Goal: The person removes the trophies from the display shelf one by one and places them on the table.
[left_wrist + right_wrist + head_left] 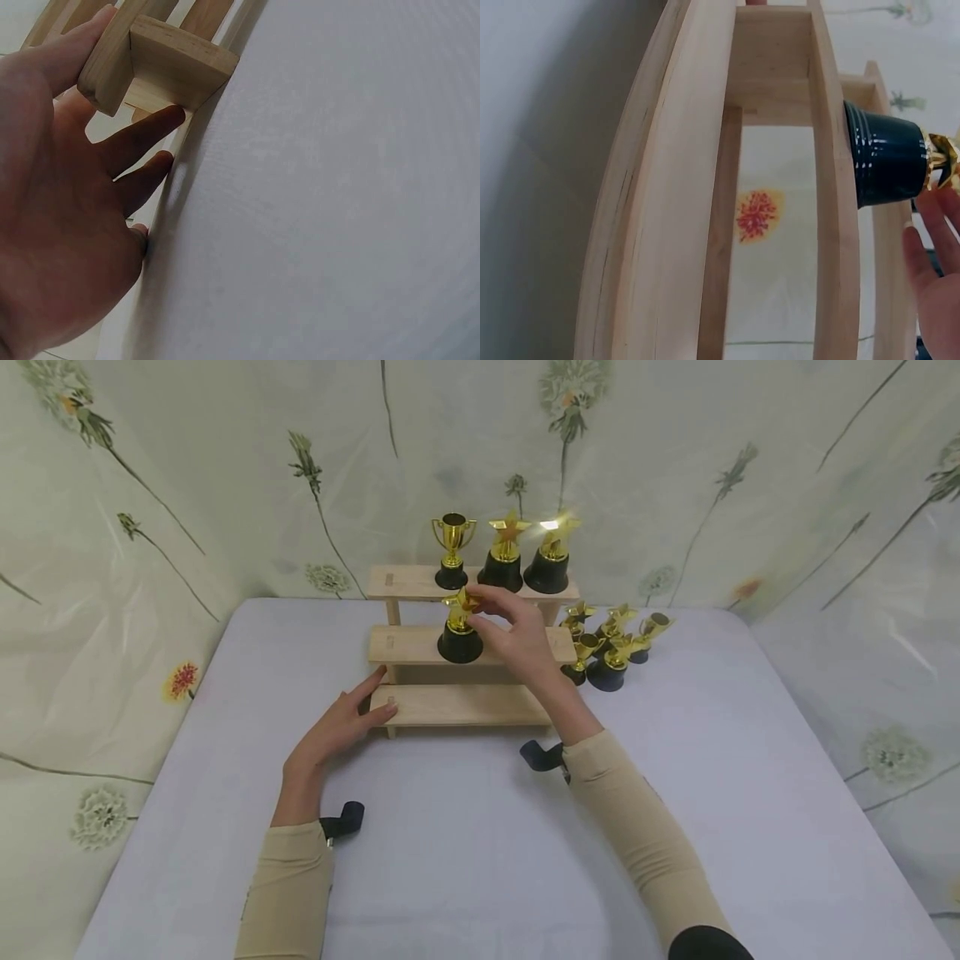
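Note:
My right hand (pixel 517 635) pinches the gold star top of a small star trophy (pixel 460 643) with a black base, at the middle tier of a wooden three-tier stand (pixel 472 706). In the right wrist view, the trophy's black base (pixel 889 154) meets that tier's edge, and the fingertips are at its gold part. My left hand (pixel 337 722) rests against the stand's left end, its thumb on the bottom tier. The left wrist view shows the other fingers (pixel 142 139) extended and spread beside the tier's end.
On the top tier stand a gold cup trophy (pixel 453 539) and two star trophies (pixel 504 560). Several more star and cup trophies (pixel 611 652) cluster on the white-covered table (pixel 465 852) right of the stand. A flowered curtain (pixel 450 460) hangs behind.

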A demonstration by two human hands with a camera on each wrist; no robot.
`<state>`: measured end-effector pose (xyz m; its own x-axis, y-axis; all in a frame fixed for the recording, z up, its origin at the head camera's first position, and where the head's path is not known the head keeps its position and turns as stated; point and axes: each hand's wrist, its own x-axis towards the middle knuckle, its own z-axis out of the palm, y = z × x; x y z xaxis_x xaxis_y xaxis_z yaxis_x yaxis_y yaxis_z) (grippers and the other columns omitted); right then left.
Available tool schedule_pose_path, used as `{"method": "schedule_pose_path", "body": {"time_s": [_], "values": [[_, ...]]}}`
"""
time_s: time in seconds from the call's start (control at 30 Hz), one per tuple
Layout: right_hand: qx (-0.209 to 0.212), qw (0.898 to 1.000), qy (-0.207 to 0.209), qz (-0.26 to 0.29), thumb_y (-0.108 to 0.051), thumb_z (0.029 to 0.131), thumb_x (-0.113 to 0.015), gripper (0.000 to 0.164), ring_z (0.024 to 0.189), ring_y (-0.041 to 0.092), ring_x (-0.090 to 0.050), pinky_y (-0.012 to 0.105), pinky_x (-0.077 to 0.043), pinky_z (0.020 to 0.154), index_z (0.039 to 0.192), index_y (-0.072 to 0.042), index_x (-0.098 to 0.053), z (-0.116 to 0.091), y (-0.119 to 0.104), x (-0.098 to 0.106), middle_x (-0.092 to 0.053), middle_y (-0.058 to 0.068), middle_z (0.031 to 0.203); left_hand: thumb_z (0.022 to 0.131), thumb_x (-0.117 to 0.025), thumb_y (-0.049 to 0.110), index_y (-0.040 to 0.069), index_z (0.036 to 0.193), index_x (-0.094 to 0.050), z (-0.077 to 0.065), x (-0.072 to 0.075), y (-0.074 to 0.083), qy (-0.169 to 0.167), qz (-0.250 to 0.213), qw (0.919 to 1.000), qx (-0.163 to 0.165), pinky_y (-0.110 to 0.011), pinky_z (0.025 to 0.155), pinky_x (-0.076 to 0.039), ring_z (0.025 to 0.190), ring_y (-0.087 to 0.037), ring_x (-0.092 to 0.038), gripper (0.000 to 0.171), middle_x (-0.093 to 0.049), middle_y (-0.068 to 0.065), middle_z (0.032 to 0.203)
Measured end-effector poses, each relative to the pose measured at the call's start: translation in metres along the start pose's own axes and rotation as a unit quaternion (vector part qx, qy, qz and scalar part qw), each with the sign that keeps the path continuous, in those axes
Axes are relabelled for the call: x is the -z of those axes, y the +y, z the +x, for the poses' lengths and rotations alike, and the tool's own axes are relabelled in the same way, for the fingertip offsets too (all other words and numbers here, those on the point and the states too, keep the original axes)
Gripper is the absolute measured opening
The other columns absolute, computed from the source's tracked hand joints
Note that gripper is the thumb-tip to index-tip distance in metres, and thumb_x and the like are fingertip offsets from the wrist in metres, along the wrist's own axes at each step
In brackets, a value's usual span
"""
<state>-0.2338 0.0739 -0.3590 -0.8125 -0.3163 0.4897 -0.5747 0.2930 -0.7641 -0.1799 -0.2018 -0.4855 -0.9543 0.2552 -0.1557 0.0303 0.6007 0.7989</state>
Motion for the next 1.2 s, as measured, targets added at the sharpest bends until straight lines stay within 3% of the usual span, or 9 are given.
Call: {"method": "schedule_pose_path", "body": {"time_s": [0.13,0.47,0.67,0.83,1.2], "values": [[-0.007,1.000,0.013,-0.006,-0.006,0.085,-0.066,0.034,0.098,0.019,-0.062,0.034,-0.050,0.096,0.118,-0.003,-0.060,0.000,0.000,-0.002,-0.064,0.012,0.113,0.086,-0.050,0.060,0.046,0.144,-0.013,-0.001,0.000,0.002,0.001,0.001,1.0000,0.000,-0.048,0.119,0.001,0.145,-0.019,-0.014,0.071,-0.017,0.010,0.155],[-0.009,0.999,0.036,0.002,-0.005,0.084,-0.066,0.026,0.097,0.025,-0.062,0.046,-0.050,0.091,0.109,0.000,-0.062,0.000,-0.005,-0.003,-0.065,0.015,0.107,0.085,-0.051,0.060,0.048,0.143,-0.012,-0.002,-0.003,0.002,0.000,-0.005,1.0000,0.002,-0.050,0.118,0.002,0.145,-0.022,-0.014,0.070,-0.019,0.008,0.154],[-0.019,0.999,0.043,0.009,-0.003,0.084,-0.066,0.025,0.098,0.022,-0.063,0.039,-0.052,0.091,0.108,0.001,-0.063,-0.001,-0.005,-0.001,-0.065,0.014,0.106,0.085,-0.050,0.062,0.050,0.142,-0.012,-0.002,-0.004,0.002,0.002,-0.004,1.0000,0.005,-0.053,0.118,0.000,0.145,-0.026,-0.010,0.070,-0.019,0.009,0.154],[-0.020,0.998,0.052,0.018,-0.002,0.083,-0.066,0.024,0.097,0.023,-0.064,0.040,-0.051,0.092,0.107,0.001,-0.064,-0.003,-0.004,0.003,-0.066,0.015,0.105,0.084,-0.050,0.064,0.052,0.141,-0.012,-0.003,-0.004,0.002,0.002,-0.007,0.9999,0.009,-0.056,0.116,-0.002,0.145,-0.031,-0.003,0.069,-0.018,0.009,0.154],[-0.030,0.997,0.064,0.028,-0.003,0.083,-0.066,0.022,0.097,0.022,-0.064,0.042,-0.050,0.094,0.106,0.000,-0.064,-0.004,-0.002,0.011,-0.065,0.015,0.104,0.085,-0.050,0.061,0.050,0.142,-0.012,-0.003,-0.002,0.003,0.005,0.000,1.0000,0.000,-0.052,0.118,0.000,0.145,-0.022,-0.012,0.069,-0.018,0.010,0.154]]}}
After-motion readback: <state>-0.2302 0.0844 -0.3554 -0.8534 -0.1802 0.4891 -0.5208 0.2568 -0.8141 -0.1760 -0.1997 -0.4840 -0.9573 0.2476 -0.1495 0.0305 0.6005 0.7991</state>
